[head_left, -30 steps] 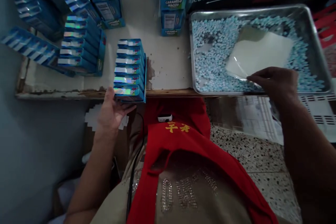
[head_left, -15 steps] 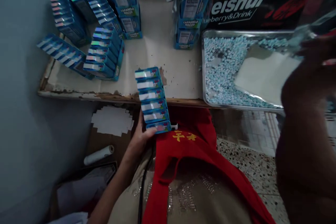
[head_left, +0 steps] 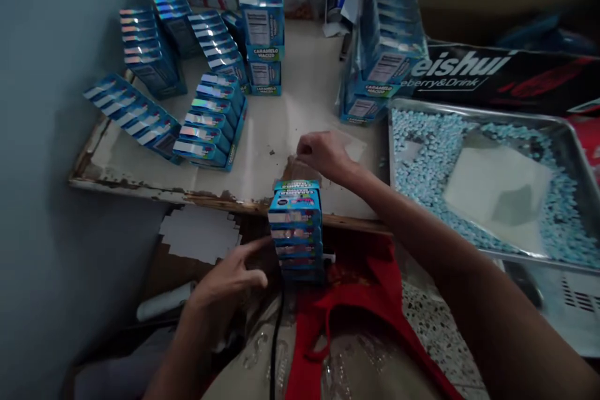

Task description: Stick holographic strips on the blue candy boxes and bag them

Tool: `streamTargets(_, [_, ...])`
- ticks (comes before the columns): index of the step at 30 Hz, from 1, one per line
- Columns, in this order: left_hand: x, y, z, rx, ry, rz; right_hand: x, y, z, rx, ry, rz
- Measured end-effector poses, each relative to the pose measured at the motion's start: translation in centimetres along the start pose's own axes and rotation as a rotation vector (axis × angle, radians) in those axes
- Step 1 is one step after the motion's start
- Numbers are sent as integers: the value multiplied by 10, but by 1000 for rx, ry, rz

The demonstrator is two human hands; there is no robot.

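Note:
A row of blue candy boxes (head_left: 295,225) marked "CARAMELO MACIZO" stands at the table's front edge, tipped toward my body. Just beyond its far end, my right hand (head_left: 328,155) is closed in a pinch on clear plastic film (head_left: 304,170). The film is thin, and I cannot tell how far it covers the boxes. My left hand (head_left: 227,281) is open beside the row's left side, thumb and forefinger apart. Its forefinger points at the boxes; whether the tip touches them is unclear.
More candy box rows (head_left: 210,119) stand at the left, some stacked. A plastic-wrapped stack (head_left: 384,69) stands at the back. On the right, a metal tray (head_left: 391,156) holds small blue candies and a white sheet (head_left: 497,194). Behind is a black carton (head_left: 506,75). White cardboard (head_left: 201,234) lies below the table.
My right hand has come from over the tray to the boxes with the clear plastic. My left hand has let go of the boxes and opened. The row has tilted toward me.

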State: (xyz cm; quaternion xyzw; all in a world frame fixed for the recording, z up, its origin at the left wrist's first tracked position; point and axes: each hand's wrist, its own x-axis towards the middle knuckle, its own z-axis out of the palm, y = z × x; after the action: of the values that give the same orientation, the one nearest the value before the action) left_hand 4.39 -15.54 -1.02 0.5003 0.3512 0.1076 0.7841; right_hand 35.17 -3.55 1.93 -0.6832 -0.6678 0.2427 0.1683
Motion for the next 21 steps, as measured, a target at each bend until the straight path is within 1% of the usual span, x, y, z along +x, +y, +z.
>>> streamTargets(1, [2, 16, -9, 105, -10, -3, 1, -1, 4, -64, 8, -19])
streamTargets(2, [7, 31, -18, 220, 31, 21, 0, -2, 8, -86, -1, -40])
streamTargets(3, [15, 45, -24, 335, 133, 83, 0, -5, 10, -92, -10, -56])
streamTargets(4, [27, 58, -30, 441, 279, 181, -1, -7, 13, -96, -18, -68])
streamTargets(6, [59, 77, -36, 642, 595, 441, -1, -12, 16, -104, -36, -97])
streamTargets(7, [77, 83, -39, 763, 677, 566, -1, -14, 16, -110, -40, -112])
streamTargets(8, [94, 87, -41, 888, 701, 670, -1, -16, 16, -114, -38, -122])
streamTargets(10, [125, 92, -44, 1119, 656, 787, -1, -18, 15, -102, -34, -142])
streamTargets(11, [137, 93, -45, 1212, 629, 810, -1, -18, 14, -86, -32, -149])
streamTargets(13, [152, 93, -46, 1352, 604, 816, -3, -16, 12, -49, -25, -159])
streamTargets(15, [157, 93, -46, 1433, 606, 805, -5, -13, 11, -12, -16, -167])
streamTargets(17, [156, 92, -44, 1468, 641, 796, -10, -8, 10, 6, 15, -188])
streamTargets(19, [152, 88, -42, 1481, 722, 792, -18, -1, 8, -31, 61, -219])
streamTargets(21, [146, 80, -41, 1486, 806, 790, -29, 7, 6, -148, 91, -232])
